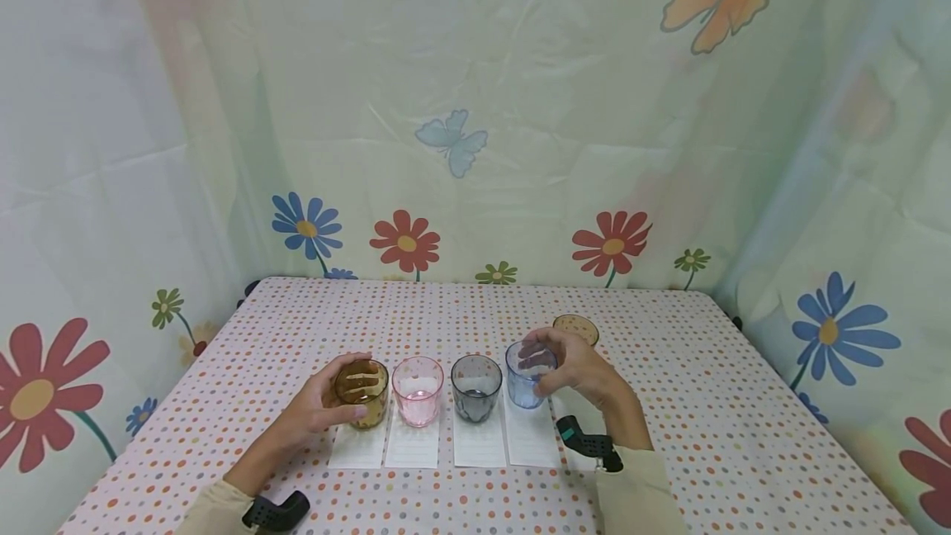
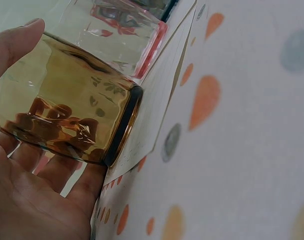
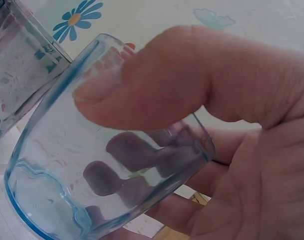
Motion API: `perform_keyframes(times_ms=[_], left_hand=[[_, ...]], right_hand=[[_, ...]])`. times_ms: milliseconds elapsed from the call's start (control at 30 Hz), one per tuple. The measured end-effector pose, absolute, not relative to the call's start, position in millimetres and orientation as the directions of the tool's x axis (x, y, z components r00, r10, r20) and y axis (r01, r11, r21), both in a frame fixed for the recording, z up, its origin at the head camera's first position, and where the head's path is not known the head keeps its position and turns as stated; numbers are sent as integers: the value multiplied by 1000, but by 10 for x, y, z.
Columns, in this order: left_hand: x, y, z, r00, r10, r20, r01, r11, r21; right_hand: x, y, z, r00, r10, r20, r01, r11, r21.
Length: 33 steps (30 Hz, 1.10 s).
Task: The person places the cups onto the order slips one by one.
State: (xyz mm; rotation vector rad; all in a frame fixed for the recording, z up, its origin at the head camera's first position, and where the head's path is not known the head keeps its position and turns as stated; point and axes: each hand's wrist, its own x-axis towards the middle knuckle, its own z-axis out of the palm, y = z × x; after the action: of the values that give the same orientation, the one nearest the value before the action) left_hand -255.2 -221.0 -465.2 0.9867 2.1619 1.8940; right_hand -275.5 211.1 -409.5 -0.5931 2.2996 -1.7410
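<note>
At the left end of a row of tumblers, my left hand holds an amber glass, thumb on the near side and fingers behind. In the left wrist view the amber glass has its base close over a white card. At the row's right end my right hand grips a clear blue glass. Thumb and fingers clasp the blue glass from opposite sides in the right wrist view, the fingers showing through its wall. Between the hands stand a pink glass and a grey glass.
Behind my right hand is another amber-brown glass, partly hidden. White cards lie side by side under and in front of the row. A dotted cloth covers the table, with flowered curtains around its back and sides.
</note>
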Motion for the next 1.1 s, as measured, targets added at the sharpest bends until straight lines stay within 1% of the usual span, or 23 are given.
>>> perform_keyframes(times_ms=[367,667,933,1100], left_hand=[[-2544,-2199,-4639,-787,514,340,414,33,910],[-2538,-2198,-4638,-791,512,335,409,36,912],[-2543,-2196,-4638,-794,510,330,408,46,912],[-2548,-2201,-4644,-788,517,335,409,33,912]], right_hand=[[-2733,2112,-4095,-911,-412,30,-157,278,-948],[-2744,2117,-4120,-911,-410,-48,-85,299,-950],[-2743,2129,-4130,-892,-448,-51,-82,273,-959],[-2745,2131,-4120,-891,-450,-62,-84,296,-952]])
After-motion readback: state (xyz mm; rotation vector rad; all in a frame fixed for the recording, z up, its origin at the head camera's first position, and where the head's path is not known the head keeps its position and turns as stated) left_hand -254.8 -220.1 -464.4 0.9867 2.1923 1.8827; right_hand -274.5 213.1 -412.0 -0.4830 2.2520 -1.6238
